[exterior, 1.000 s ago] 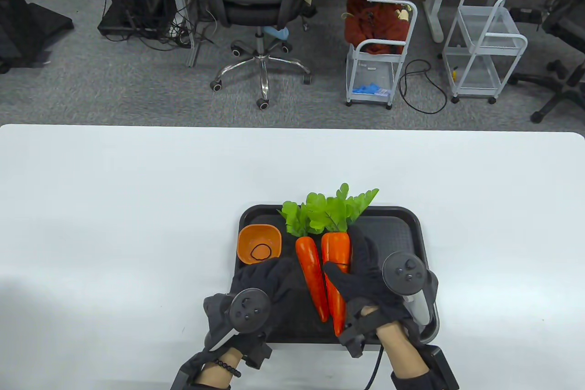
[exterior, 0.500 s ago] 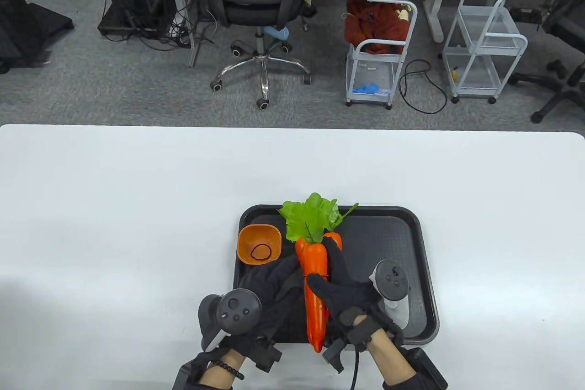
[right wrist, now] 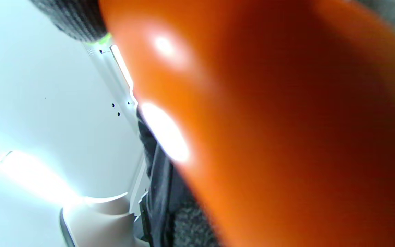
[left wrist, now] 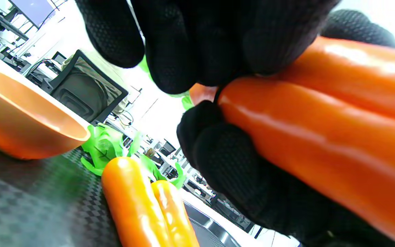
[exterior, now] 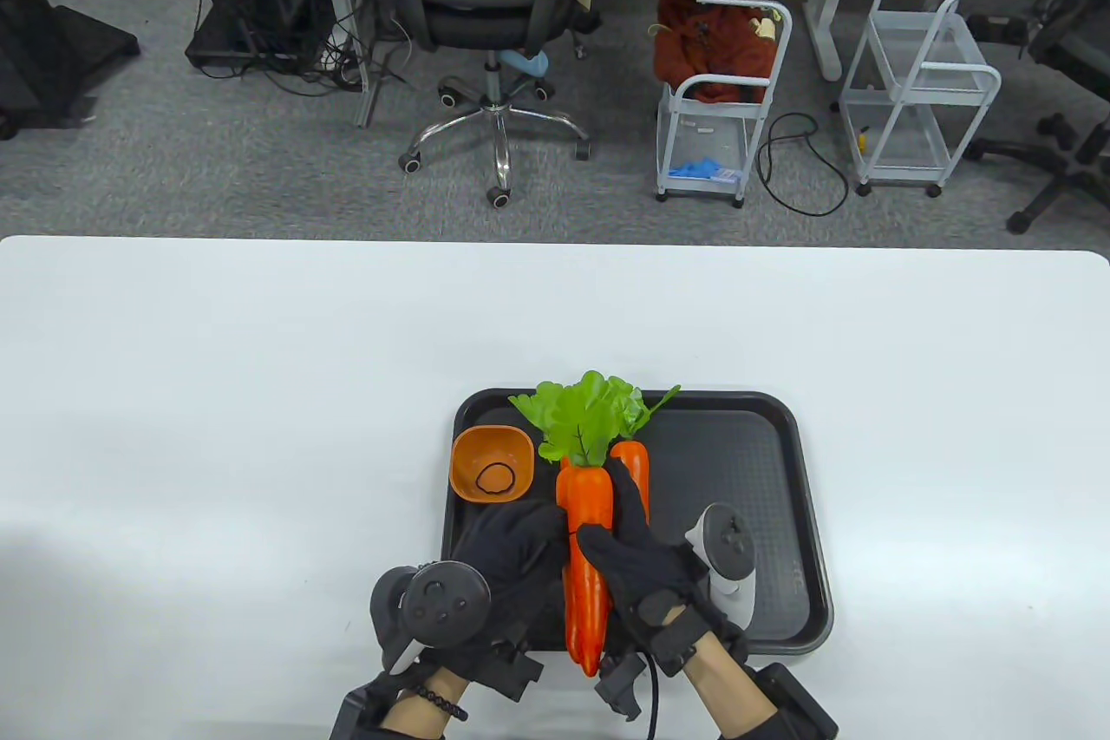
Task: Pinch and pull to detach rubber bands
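My right hand (exterior: 614,519) grips a bundle of orange plastic carrots (exterior: 584,566) with green leaves and holds it over the black tray (exterior: 780,506), tip toward me. A thin black rubber band (exterior: 572,530) circles the bundle. My left hand (exterior: 555,530) pinches at that band from the left; in the left wrist view its fingertips (left wrist: 214,68) and thumb close on the band (left wrist: 217,96) against the carrot (left wrist: 321,123). More carrots (exterior: 633,462) lie on the tray (left wrist: 139,202). The right wrist view is filled by blurred carrot (right wrist: 269,130).
An orange bowl (exterior: 492,462) stands at the tray's left back corner with a loose black rubber band (exterior: 495,478) in it; the bowl also shows in the left wrist view (left wrist: 22,127). The white table (exterior: 217,393) surrounds the tray.
My right hand has turned the carrot bundle, lifted it and drawn it toward me and left. My left hand has closed in on the bundle's left side at the band.
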A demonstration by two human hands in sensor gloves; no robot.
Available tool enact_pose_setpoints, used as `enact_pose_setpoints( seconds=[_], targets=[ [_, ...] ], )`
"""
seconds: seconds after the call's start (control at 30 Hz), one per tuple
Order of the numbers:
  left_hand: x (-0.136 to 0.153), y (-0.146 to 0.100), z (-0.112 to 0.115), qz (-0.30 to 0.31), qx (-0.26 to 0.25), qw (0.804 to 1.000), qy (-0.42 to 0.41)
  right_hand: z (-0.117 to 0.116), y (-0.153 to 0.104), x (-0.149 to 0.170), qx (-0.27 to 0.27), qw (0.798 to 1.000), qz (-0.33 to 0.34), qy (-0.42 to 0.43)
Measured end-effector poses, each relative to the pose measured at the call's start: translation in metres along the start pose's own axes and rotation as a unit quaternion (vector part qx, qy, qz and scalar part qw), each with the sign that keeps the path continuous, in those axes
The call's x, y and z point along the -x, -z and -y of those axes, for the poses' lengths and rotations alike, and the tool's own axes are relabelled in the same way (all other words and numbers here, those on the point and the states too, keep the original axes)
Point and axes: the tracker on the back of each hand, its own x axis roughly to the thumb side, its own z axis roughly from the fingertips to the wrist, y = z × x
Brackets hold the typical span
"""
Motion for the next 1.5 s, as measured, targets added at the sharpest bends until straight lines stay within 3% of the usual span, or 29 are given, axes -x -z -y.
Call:
enact_pose_setpoints(
  seconds=[0.23, 1.5],
  targets=[
    [-0.005, -0.001, 0.004, 0.033, 0.019, 0.998, 0.041, 0.01, -0.001, 0.007, 0.023, 0.997, -0.027, 0.07],
    [-0.03, -0.005, 0.02, 0.109, 0.071, 0.984, 0.118, 0.038, -0.001, 0.006, 0.103, 0.992, 0.014, 0.074]
  ],
)
